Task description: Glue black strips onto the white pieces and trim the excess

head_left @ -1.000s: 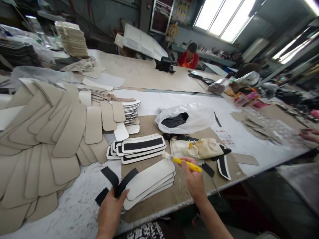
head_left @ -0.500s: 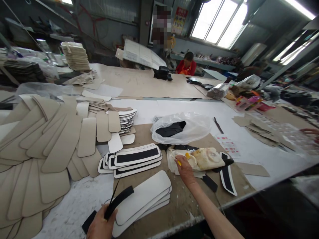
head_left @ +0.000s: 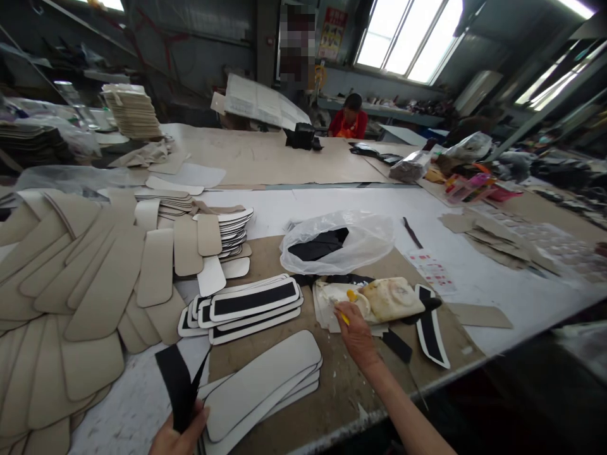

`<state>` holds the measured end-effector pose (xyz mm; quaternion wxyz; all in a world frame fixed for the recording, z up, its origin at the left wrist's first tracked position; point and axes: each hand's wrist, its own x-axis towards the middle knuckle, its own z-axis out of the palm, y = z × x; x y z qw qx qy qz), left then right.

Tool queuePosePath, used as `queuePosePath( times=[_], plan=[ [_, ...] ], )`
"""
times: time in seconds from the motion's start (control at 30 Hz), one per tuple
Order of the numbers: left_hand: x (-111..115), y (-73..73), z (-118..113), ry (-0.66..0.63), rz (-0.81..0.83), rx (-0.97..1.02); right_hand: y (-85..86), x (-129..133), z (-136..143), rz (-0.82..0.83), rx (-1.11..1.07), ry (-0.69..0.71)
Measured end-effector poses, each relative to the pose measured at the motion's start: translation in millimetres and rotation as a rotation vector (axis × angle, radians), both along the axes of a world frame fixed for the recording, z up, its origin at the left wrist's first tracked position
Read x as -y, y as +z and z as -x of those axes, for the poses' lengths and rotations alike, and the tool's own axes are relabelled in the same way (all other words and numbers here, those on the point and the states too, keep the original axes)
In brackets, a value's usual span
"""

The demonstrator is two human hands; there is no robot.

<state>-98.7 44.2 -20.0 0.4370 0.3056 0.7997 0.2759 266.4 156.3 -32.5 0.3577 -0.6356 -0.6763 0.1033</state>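
My left hand (head_left: 183, 433) is closed on black strips (head_left: 174, 382) at the lower left; one stands up wide and another shows as a thin dark edge. Beside that hand lies a stack of white rounded panels (head_left: 265, 382). My right hand (head_left: 353, 332) grips a small yellow-handled tool (head_left: 345, 318), whose working end I cannot make out. Just past these fingers a stained, cream-coloured plastic container (head_left: 391, 298) lies on its side, with a yellow piece (head_left: 351, 295) at its opening. White panels bearing black strips (head_left: 256, 300) are piled between the hands, farther back.
Beige rounded panels (head_left: 102, 278) fan out across the left. A clear plastic bag (head_left: 365, 237) with black pieces (head_left: 320, 245) lies behind the container. One white panel with a black strip (head_left: 431, 332) sits to the right. Across the far table is a person in red (head_left: 348, 120).
My left hand has shifted left and down, and the black strip has swung from leaning over the white panels to standing up at their left. My right hand stays by the container.
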Motion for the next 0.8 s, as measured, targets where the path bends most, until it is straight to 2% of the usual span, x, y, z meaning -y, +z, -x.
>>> queuePosePath(
  times=[0.07,0.17,0.23,0.27,0.33,0.43,0.53,0.67,0.8],
  plan=[
    [4,1.7,0,0.0,-0.03,0.007,18.3,14,7,-0.05,-0.058,-0.031],
    [10,5.2,-4,-0.009,-0.015,0.068,54.9,42,27,-0.077,-0.177,-0.072],
    [11,7.5,-8,0.037,-0.025,0.111,76.2,61,48,0.043,-0.299,-0.107],
    [10,8.7,-9,0.056,-0.02,0.129,83.8,70,61,0.15,-0.377,-0.082],
    [9,11.0,-11,0.093,-0.025,0.146,91.1,87,89,0.366,-0.552,-0.029],
    [9,13.7,-11,0.103,-0.029,0.182,84.9,105,129,0.585,-0.767,0.033],
    [11,13.2,-10,0.081,-0.038,0.22,68.6,113,157,0.662,-0.888,0.025],
    [17,3.9,-7,0.038,-0.063,0.23,47.1,118,170,0.684,-0.937,0.019],
    [20,-10.0,-4,0.031,-0.096,0.169,35.4,121,168,0.603,-0.779,0.013]
  ],
)
